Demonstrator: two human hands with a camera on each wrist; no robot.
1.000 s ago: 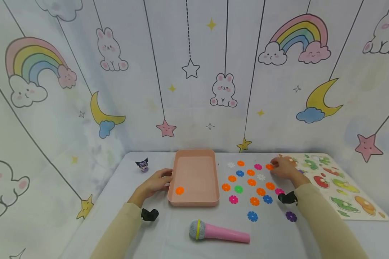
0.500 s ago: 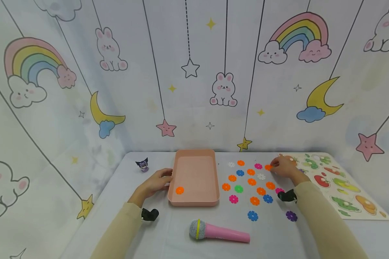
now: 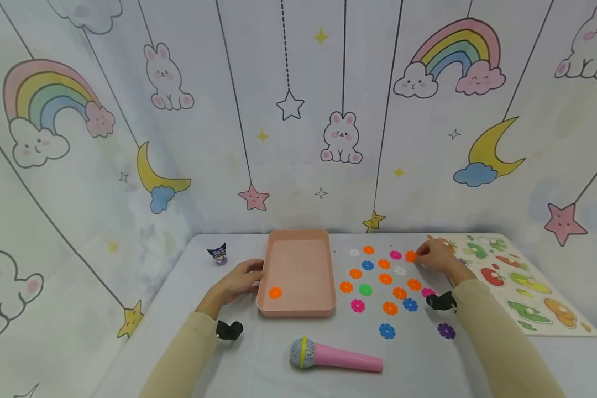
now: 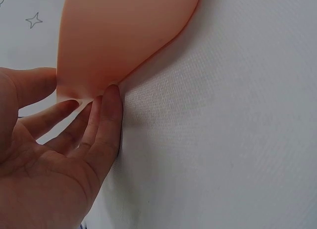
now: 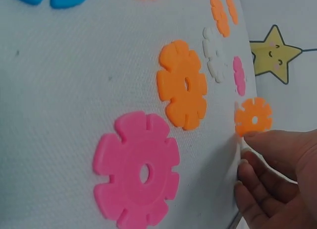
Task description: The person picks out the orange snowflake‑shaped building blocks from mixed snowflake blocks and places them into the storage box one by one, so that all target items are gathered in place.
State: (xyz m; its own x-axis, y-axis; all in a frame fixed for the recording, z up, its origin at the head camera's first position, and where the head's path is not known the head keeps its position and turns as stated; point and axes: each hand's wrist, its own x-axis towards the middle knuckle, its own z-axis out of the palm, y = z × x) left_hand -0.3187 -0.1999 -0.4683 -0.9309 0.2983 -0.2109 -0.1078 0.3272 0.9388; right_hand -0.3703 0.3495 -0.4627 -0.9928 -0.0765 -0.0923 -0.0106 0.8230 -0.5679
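Observation:
My left hand (image 3: 239, 278) holds the left side of a shallow pink tray (image 3: 300, 265). In the left wrist view its thumb lies at the tray's upper edge and its fingertips at the lower one. One orange snowflake disc (image 3: 275, 293) lies inside, near the front left. At the back right my right hand (image 3: 436, 257) pinches another orange notched disc (image 5: 262, 110) between thumb and fingers, tilted up on edge beside the tabletop. Close by on the table are a pink disc (image 5: 119, 164) and an orange disc (image 5: 173, 95).
Several more discs, such as a green one (image 3: 365, 289) and a purple one (image 3: 446, 331), are spread right of the tray. A pink toy microphone (image 3: 345, 359) lies in front. A small figurine (image 3: 219, 254) stands back left, a vegetable picture board (image 3: 522, 301) at right.
The orange disc in my right hand has tilted up and shifted slightly left, now showing more of its face. My left hand and the tray have stayed in place.

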